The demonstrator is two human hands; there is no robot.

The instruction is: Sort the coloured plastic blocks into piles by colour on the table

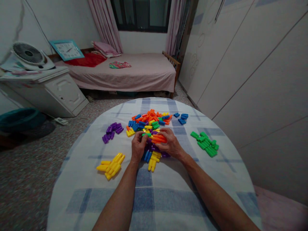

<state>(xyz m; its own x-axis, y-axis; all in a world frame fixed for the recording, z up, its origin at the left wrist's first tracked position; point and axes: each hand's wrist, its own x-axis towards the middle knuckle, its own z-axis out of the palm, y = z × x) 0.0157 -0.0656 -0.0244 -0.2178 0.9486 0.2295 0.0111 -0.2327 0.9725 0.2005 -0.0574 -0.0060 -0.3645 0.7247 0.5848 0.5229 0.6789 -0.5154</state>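
Home bedroom | bed (144, 69) | wardrobe (231, 64) | pink curtains (106, 24) | desk fan (29, 54)

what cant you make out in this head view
All in the head view:
Green piece: one end hidden by the left hand.
Orange pieces: right ends covered by the right hand.
Purple pieces beneath: exact count hidden by both hands.
Clock: numerals too small.
Teal container: cut off by the left edge.
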